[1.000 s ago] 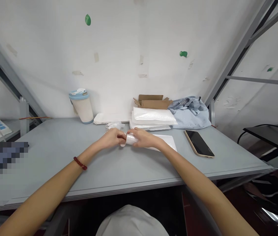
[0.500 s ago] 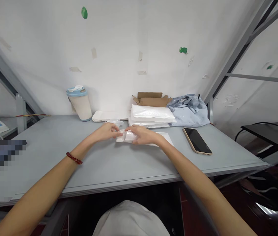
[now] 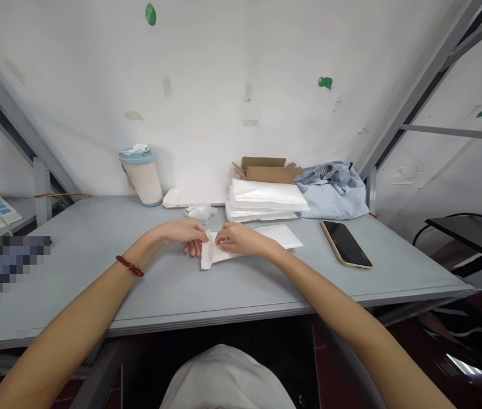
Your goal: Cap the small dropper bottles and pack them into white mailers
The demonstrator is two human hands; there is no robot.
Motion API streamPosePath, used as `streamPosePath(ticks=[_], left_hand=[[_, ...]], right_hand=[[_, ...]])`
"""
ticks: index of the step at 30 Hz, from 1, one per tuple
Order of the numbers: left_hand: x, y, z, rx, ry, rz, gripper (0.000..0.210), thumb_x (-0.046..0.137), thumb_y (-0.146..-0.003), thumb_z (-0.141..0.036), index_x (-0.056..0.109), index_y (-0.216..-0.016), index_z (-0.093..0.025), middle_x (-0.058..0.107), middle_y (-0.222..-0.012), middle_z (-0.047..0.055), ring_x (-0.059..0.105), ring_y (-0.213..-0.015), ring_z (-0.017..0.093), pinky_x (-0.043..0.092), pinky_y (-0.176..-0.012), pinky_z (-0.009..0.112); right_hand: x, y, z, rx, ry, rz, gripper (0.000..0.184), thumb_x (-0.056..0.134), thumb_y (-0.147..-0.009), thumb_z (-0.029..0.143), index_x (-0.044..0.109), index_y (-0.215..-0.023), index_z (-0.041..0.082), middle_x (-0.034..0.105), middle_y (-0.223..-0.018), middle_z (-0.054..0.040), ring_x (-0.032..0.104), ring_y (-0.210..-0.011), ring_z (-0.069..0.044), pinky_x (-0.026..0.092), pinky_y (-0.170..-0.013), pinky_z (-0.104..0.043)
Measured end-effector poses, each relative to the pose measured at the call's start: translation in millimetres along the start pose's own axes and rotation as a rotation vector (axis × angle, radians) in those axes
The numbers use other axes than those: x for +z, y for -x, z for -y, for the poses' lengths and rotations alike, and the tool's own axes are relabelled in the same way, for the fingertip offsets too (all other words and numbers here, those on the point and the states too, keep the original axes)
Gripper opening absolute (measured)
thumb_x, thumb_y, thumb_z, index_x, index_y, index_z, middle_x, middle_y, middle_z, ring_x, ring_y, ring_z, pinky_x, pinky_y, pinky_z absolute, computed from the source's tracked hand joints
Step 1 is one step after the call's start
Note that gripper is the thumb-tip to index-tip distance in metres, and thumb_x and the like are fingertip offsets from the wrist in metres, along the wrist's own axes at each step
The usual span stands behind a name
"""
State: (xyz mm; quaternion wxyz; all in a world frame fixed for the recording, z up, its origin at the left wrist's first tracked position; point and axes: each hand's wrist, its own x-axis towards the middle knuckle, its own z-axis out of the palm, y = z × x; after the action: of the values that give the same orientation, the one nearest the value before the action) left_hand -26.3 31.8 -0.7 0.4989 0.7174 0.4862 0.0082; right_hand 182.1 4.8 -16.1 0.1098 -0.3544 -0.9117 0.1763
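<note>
A white padded envelope (image 3: 281,234) lies on the grey table under my hands, its left end folded up into a flap (image 3: 206,258). My left hand (image 3: 187,234), with a red bead bracelet on the wrist, pinches that flap between thumb and fingers. From the other side, my right hand (image 3: 241,238) is closed with its fingertips at the fold, resting over the envelope's middle. Whether it grips the paper or a small strip there is hard to make out. Just behind my left hand are some small clear plastic pieces (image 3: 200,212).
Behind stand a stack of white padded envelopes (image 3: 266,196), an open cardboard box (image 3: 268,170) and a light blue cloth (image 3: 334,193). A cup with a blue lid (image 3: 142,179) is back left, beside flat white packets (image 3: 193,197). A phone (image 3: 346,244) lies right.
The envelope's end, bunched up between my hands before, now stands opened out as a flap. My left hand has turned with its fingers behind it, and my right fingers have drawn in to the fold.
</note>
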Motion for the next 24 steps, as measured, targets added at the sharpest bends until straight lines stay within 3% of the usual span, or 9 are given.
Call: streamPosePath(ticks=[4,6,9,13,17,20,24], left_hand=[[5.2,1,-6,0.063,0.119,-0.028,0.031,0.064,-0.072,-0.046,0.069,-0.071,-0.015,0.072,-0.076,0.010,0.067,-0.074,0.020,0.052,-0.065,0.028],[6.7,0,-7,0.107,0.133,-0.018,0.030,0.065,-0.072,-0.044,0.071,-0.077,-0.015,0.072,-0.081,0.009,0.067,-0.077,0.020,0.053,-0.070,0.030],[7.6,-3,-4,0.131,0.143,-0.008,0.026,0.069,-0.068,-0.037,0.072,-0.082,-0.016,0.072,-0.081,0.008,0.066,-0.077,0.019,0.054,-0.071,0.030],[8.0,-4,-1,0.154,0.112,-0.016,0.024,0.070,-0.065,-0.030,0.072,-0.086,-0.017,0.071,-0.078,0.005,0.064,-0.074,0.018,0.053,-0.071,0.030],[8.7,0,-5,0.190,0.032,0.001,0.027,0.068,-0.066,-0.029,0.070,-0.091,-0.018,0.067,-0.074,0.003,0.062,-0.070,0.016,0.051,-0.069,0.029],[10.1,1,-7,0.215,-0.022,0.012,0.028,0.067,-0.068,-0.038,0.070,-0.088,-0.019,0.066,-0.075,0.003,0.061,-0.070,0.017,0.051,-0.066,0.028],[14.5,-4,-6,0.224,-0.046,-0.031,0.024,0.067,-0.066,-0.039,0.067,-0.076,-0.018,0.064,-0.071,0.002,0.060,-0.064,0.016,0.049,-0.060,0.027]], right_hand=[[-7,5,1,-0.022,-0.037,0.064,0.024,0.059,-0.083,0.031,0.069,-0.102,0.018,0.060,-0.094,-0.0067,0.056,-0.085,-0.017,0.041,-0.075,-0.027],[-13,8,2,-0.018,-0.066,0.120,0.038,0.067,-0.076,0.042,0.066,-0.108,0.021,0.062,-0.101,-0.0062,0.056,-0.095,-0.020,0.042,-0.078,-0.029],[-19,12,2,0.000,-0.054,0.186,0.054,0.075,-0.065,0.043,0.062,-0.114,0.023,0.061,-0.110,-0.0055,0.056,-0.101,-0.022,0.043,-0.079,-0.029],[-16,13,4,0.044,0.047,0.167,0.043,0.071,-0.069,0.026,0.062,-0.111,0.021,0.062,-0.108,-0.0064,0.057,-0.096,-0.022,0.042,-0.072,-0.027],[-13,12,5,0.037,0.070,0.113,0.027,0.061,-0.073,0.017,0.063,-0.100,0.020,0.065,-0.095,-0.0051,0.058,-0.086,-0.019,0.038,-0.064,-0.025],[-12,12,7,0.031,0.084,0.088,0.020,0.062,-0.075,0.022,0.062,-0.096,0.019,0.065,-0.086,-0.0045,0.057,-0.078,-0.019,0.036,-0.061,-0.025],[-9,11,15,-0.029,0.151,0.050,0.038,0.067,-0.077,0.034,0.056,-0.111,0.021,0.064,-0.081,-0.0033,0.054,-0.070,-0.018,0.032,-0.058,-0.025]])
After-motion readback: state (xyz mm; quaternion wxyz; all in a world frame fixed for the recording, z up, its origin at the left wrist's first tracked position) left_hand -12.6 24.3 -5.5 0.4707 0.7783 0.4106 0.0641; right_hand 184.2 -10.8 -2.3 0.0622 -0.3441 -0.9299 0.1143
